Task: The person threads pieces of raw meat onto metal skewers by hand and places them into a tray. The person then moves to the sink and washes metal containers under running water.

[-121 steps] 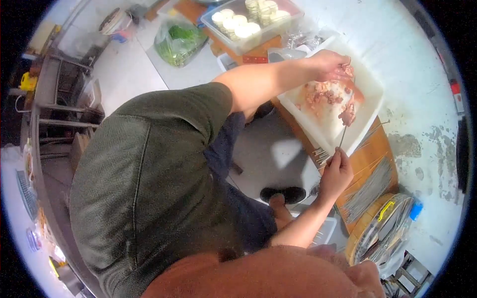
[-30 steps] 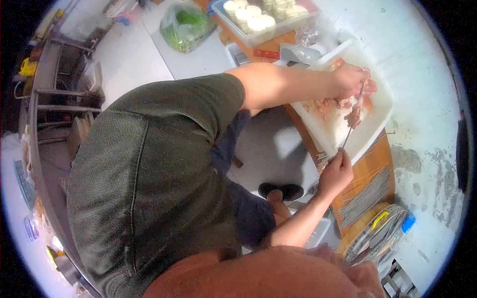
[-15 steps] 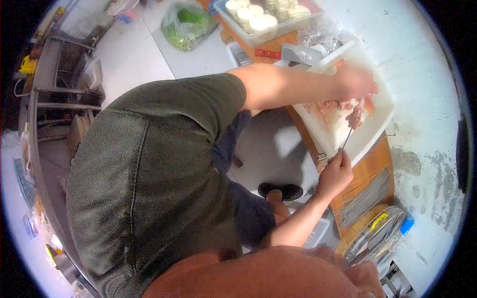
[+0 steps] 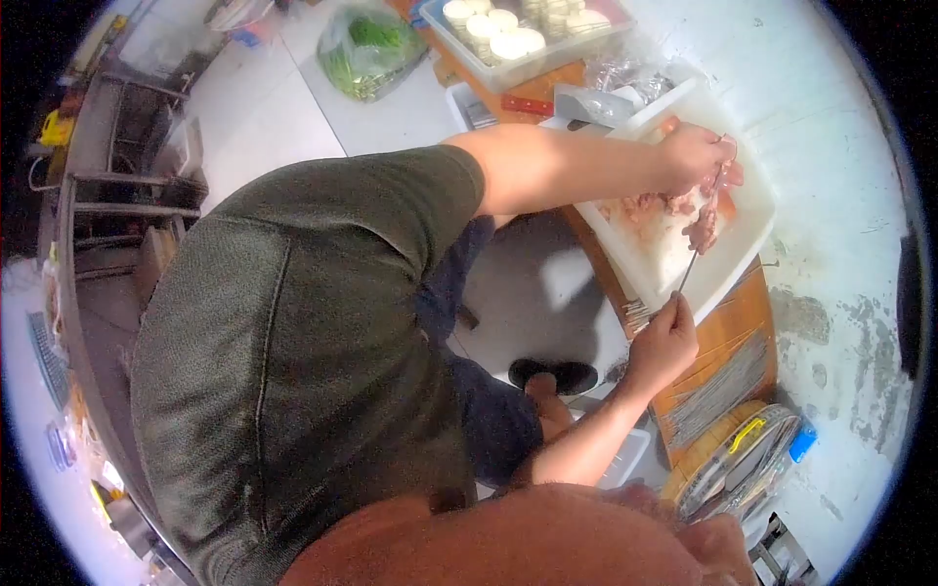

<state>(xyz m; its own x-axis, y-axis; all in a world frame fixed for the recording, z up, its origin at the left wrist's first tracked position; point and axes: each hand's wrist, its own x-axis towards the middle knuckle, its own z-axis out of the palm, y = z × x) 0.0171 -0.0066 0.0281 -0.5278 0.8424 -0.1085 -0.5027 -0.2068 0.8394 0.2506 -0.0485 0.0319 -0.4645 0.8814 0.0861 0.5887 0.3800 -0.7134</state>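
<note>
My right hand is closed round the lower end of a thin metal skewer, which points up over a white tray. Pieces of raw meat are threaded on the skewer's upper part. At its tip, my left hand pinches a piece of pink meat; its fingers partly hide the tip. More loose meat lies in the tray, beneath and beside the left hand.
Many bare skewers lie on the wooden board below the tray. A red-handled cleaver, a bin of pale round items and a bag of greens are above. A round basket stands lower right.
Compared with the earliest frame, the view has shifted and the left hand sits at the skewer's tip instead of apart from it. The left hand was blurred by motion half a second ago.
</note>
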